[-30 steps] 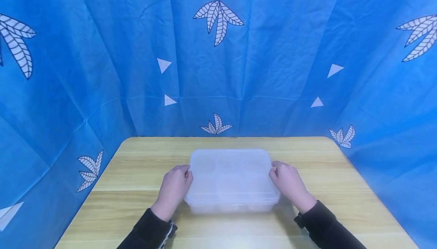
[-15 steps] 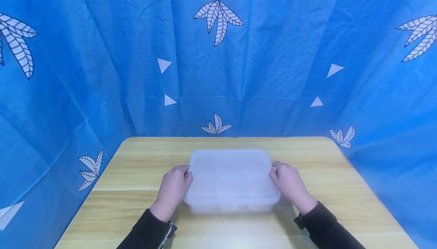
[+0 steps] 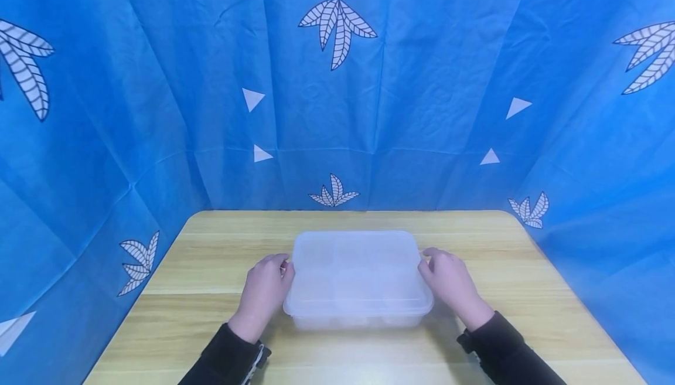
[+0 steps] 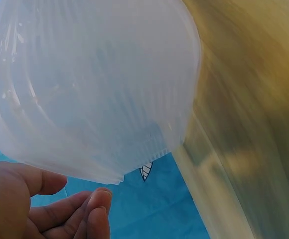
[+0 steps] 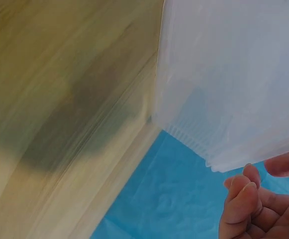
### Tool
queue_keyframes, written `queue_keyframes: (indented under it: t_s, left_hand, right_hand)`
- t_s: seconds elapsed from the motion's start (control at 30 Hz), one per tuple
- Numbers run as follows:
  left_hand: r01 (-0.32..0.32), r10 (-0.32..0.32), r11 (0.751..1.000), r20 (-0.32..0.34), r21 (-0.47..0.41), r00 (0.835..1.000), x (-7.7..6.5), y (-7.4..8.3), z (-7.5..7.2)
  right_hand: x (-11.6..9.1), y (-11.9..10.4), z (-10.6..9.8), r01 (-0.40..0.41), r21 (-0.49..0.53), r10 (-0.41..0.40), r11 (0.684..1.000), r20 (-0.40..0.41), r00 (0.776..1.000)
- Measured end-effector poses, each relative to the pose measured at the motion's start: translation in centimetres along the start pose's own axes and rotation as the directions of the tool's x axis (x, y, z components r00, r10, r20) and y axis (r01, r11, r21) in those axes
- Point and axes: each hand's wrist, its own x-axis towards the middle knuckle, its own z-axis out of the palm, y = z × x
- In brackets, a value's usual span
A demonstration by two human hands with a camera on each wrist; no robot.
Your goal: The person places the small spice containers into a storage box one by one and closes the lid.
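Note:
A lidded, translucent white plastic food container (image 3: 358, 271) sits flat on the wooden table, its lid on. Through the lid, faint divisions can be made out. At its left side is my left hand (image 3: 261, 294), thumb and fingertips right by the rim. My right hand (image 3: 454, 285) mirrors it at the right side. In the left wrist view, the left hand (image 4: 59, 209) has its thumb and loosely bent fingers apart, just off the container's edge. The right wrist view has the right hand (image 5: 263, 206) with fingers loosely bent close under the rim; contact is hard to tell.
The light wooden table (image 3: 184, 314) has rounded far corners. A blue curtain (image 3: 337, 115) with leaf and triangle prints surrounds it at the back and both sides. Dark sleeves with wrist straps cover both forearms.
Both hands have eased slightly outward from the container's sides, the left hand to the left and the right hand to the right. The container stays in place.

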Motion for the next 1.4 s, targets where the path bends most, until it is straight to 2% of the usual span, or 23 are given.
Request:
queue_keyframes:
  t_s: [0.93, 1.4]
  left_hand:
    - [0.026, -0.026, 1.000, 0.025, -0.013, 0.999, -0.12, 0.01, 0.02]
    - [0.022, -0.022, 1.000, 0.071, 0.000, 0.997, -0.12, 0.26, 0.29]
  right_hand:
    - [-0.01, -0.17, 0.17, 0.007, 0.002, -0.007, 1.000, 0.000, 1.000]
    - [-0.05, -0.21, 0.59, -0.019, 0.002, 0.019, 1.000, 0.031, 0.999]
